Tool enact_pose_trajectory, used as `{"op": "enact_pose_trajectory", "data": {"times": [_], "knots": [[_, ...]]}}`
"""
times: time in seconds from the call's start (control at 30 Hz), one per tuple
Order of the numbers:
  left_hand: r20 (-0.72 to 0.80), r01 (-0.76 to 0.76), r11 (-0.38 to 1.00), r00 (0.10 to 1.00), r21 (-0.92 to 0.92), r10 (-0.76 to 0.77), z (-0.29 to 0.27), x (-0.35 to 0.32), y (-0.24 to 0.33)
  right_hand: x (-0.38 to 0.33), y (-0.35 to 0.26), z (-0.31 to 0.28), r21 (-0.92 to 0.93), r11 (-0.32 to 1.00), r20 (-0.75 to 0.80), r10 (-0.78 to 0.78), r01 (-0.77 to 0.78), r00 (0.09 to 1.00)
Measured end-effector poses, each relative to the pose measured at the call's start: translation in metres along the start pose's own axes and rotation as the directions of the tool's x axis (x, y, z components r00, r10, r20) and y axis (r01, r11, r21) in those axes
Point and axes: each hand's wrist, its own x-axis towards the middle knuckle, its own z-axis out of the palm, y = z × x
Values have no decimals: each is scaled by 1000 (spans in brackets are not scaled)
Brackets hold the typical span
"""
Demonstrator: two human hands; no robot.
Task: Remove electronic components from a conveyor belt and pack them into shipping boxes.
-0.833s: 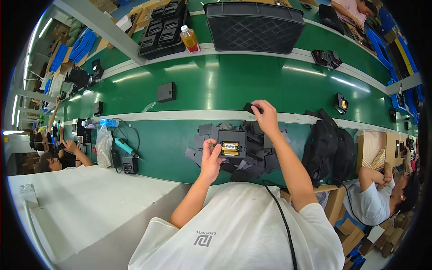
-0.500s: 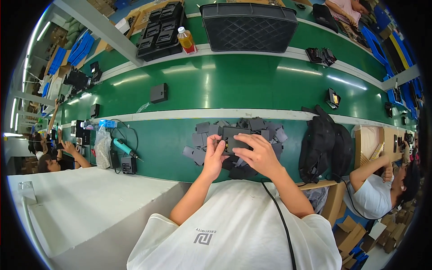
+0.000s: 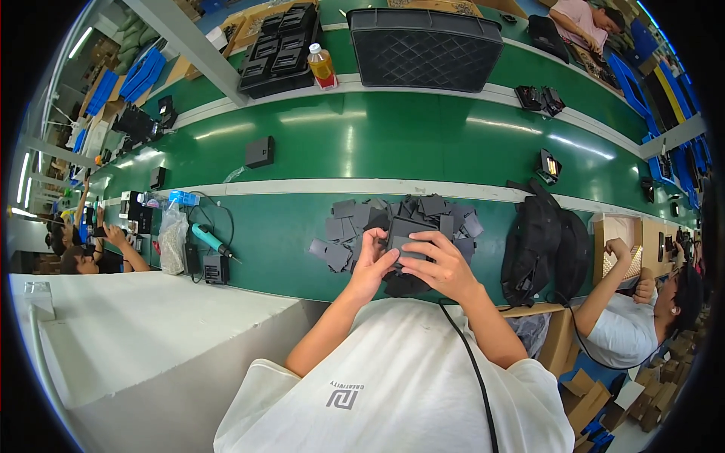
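Note:
Between my two hands I hold a black rectangular plastic case (image 3: 411, 226) over the bench. My left hand (image 3: 368, 268) grips its left edge with thumb and fingers. My right hand (image 3: 442, 264) closes on its right and near side, with fingers lying across the top face. Around and beneath the case spreads a loose pile of thin dark grey plates (image 3: 344, 228). The underside of the case is hidden.
Left on the green bench lie a blue electric screwdriver (image 3: 208, 238), a clear bag (image 3: 174, 241) and a small black box (image 3: 216, 269). A black backpack (image 3: 540, 249) rests at right. Beyond, a conveyor (image 3: 317, 147) carries black cases. Co-workers sit on both sides.
The case has come slightly nearer and to the right, and is turned. My left hand has shifted right with it. Its top now looks more closed, with the inner parts no longer showing.

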Motion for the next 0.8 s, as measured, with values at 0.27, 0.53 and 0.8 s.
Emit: {"op": "enact_pose_trajectory", "data": {"times": [0.27,0.53,0.8], "knots": [[-10,-214,970,976,116,217,8,0,-8,-20,-3,21,488,737,-85,574,-469,814],[-112,-172,985,979,4,172,4,4,-5,-16,-13,19,780,260,230,727,-570,647],[-58,-155,985,986,75,159,5,5,1,-15,0,28,710,235,240,806,-664,541]]}}
